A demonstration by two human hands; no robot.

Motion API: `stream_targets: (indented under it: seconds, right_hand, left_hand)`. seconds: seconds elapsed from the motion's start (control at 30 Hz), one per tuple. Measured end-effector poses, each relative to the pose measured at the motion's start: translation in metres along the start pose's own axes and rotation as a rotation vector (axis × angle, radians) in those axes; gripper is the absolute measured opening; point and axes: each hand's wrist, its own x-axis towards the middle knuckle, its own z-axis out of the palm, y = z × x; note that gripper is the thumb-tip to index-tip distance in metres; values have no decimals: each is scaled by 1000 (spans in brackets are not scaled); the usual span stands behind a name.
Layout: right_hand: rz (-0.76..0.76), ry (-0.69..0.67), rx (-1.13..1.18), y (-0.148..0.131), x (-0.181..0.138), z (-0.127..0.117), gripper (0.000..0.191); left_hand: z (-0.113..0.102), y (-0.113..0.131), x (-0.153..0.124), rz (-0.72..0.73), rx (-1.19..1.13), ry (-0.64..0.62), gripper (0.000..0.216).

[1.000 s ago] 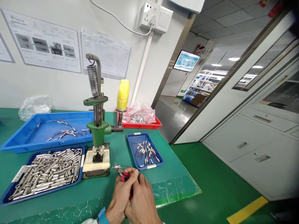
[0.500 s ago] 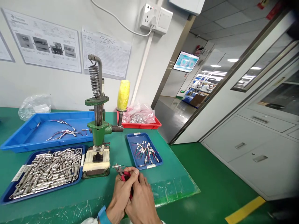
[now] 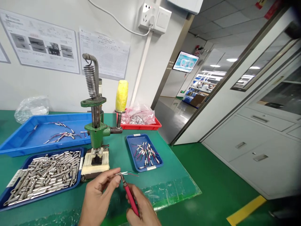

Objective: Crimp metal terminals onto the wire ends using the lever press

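Observation:
Between the thumb and forefinger of my left hand (image 3: 101,191) is one end of a small wired part (image 3: 124,173), with white, green and red wires pointing right. My right hand (image 3: 142,202) is wrapped round red-handled pliers (image 3: 130,197). Their jaws touch the part close to my left fingertips; the end inside the pinch is hidden. Just behind my hands stands a green hand press (image 3: 97,135) with a yellow-wrapped handle (image 3: 121,95). To the right of the press, a small blue tray (image 3: 131,157) holds several similar wired parts.
A dark blue tray (image 3: 82,153) of metal tubes lies left of the press. Behind it is a larger blue tray (image 3: 47,117) with several wired pieces. A red tray (image 3: 150,127) with bagged parts stands at the back. The table's right edge (image 3: 181,166) drops to green floor.
My hands were together around the pliers. Now they are apart: the left has moved left and pinches the wired part, while the right holds the pliers with their jaws at it. The view shifted slightly.

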Motion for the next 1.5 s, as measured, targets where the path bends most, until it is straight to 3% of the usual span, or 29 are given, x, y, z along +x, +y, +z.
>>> stream_targets:
  seconds: [0.23,0.53,1.5]
  right_hand:
    - [31,-47,79,5,-3,2,78]
    - [73,-33,33,10,-2,6,77]
    - [45,42,-73,-4,-5,8,71]
  left_hand:
    - [3,-1,-2,80,40,62,36]
    - [5,-2,0,182,92,72,26]
    - [-1,2,2,123,142,6,27]
